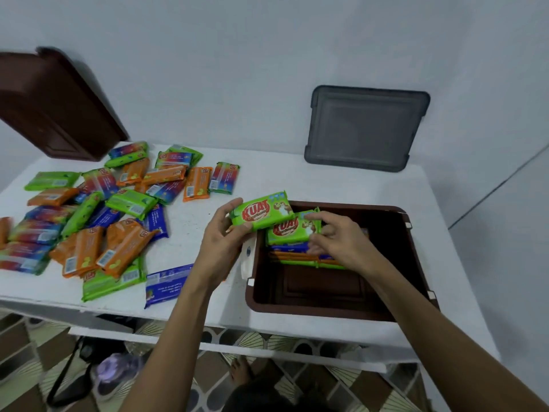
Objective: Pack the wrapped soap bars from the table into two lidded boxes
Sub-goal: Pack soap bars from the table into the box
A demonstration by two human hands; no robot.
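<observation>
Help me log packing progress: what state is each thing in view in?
brown box: open, partly filled.
brown lid: off, leaning on the wall.
grey lid: leaning on the wall.
first green bar: held by left hand above the box's left rim.
second green bar: gripped by right hand inside the box.
loose bars: unpacked, heaped on the table.
</observation>
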